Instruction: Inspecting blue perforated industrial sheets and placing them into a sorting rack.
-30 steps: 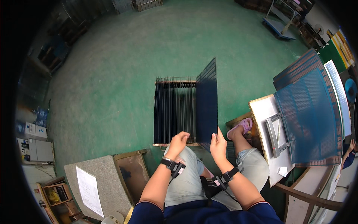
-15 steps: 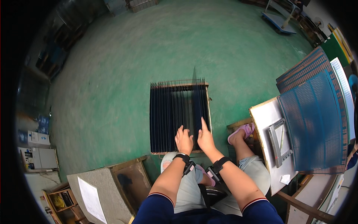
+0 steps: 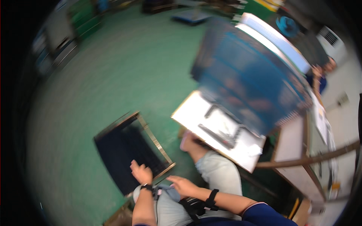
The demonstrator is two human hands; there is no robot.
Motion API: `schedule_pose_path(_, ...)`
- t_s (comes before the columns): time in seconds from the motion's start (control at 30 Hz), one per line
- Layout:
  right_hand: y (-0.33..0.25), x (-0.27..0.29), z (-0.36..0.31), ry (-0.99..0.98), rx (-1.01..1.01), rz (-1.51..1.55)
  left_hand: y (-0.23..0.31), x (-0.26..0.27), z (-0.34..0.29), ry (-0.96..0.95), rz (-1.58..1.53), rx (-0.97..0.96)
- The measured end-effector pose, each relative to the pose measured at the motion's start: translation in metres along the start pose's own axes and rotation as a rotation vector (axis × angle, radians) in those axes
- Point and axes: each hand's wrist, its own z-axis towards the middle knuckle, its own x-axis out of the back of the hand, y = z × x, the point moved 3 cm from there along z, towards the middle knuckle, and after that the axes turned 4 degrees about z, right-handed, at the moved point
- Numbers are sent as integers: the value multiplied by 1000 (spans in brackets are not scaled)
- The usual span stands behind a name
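Observation:
My left hand is over the near part of a rack packed with dark upright sheets. Its fingers are apart and nothing shows in them; whether they touch the sheets I cannot tell. Above my lap, beside the rack's near right corner, my right hand is stretched out flat, pointing left and holding nothing I can see. Both wrists wear black bands. To the right stands a white-topped table with a grey bracket-like frame on it. Large blue perforated panels lean there, blurred by motion.
A person is at the far right, behind the panels. A brown bar crosses low on the right. A blue flat trolley stands at the back on the green floor.
The view has swung right, so rack and table sit further left. My right hand has left the rack's sheets and come back over my lap. My left hand remains over the rack.

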Motion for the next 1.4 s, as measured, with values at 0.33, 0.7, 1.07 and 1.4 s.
schedule_pose_path(0.33,-25,119,-92,223,-43,205,27,192,-9,289,-495,-245)
schedule_pose_path(0.7,-96,249,-219,500,133,249,57,353,-119,63,-917,152)
schedule_pose_path(1.07,-65,238,-254,538,109,258,73,401,-191,115,-553,-511)
schedule_pose_path(1.4,-52,190,-213,375,91,313,125,405,-207,-66,-1114,23)
